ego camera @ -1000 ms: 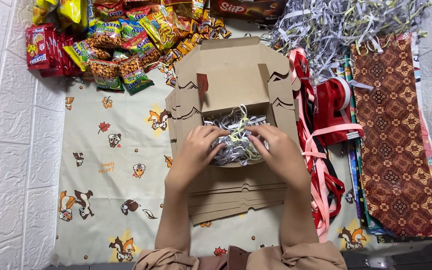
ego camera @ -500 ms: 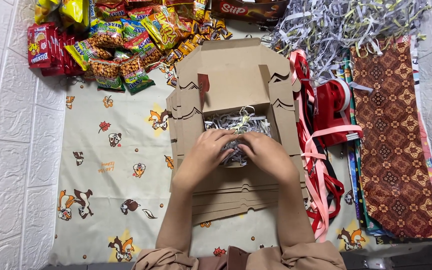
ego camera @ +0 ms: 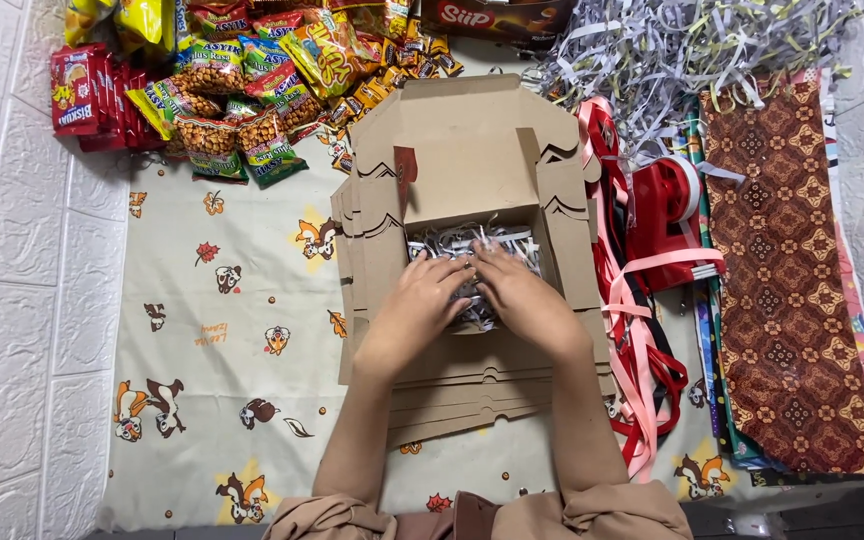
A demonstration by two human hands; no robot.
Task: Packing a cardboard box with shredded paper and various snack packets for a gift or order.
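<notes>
An open brown cardboard box [ego camera: 472, 170] stands on a stack of flat unfolded box blanks [ego camera: 472, 385] in the middle of the cloth. White and grey shredded paper [ego camera: 452, 240] fills the box. My left hand [ego camera: 414, 310] and my right hand [ego camera: 524, 300] lie side by side, palms down, pressing on the shredded paper inside the box. Their fingertips meet near the box's middle. Neither hand grips anything that I can see.
A pile of colourful snack packets [ego camera: 232, 75] lies at the upper left. A heap of loose shredded paper [ego camera: 692, 50] sits at the upper right. Red and pink ribbons [ego camera: 637, 320], a red tape dispenser [ego camera: 667, 215] and patterned wrapping sheets [ego camera: 787, 290] lie on the right.
Both hands moved forward from the box's front edge into the box, pushing the clump of shredded paper down and flattening it inside.
</notes>
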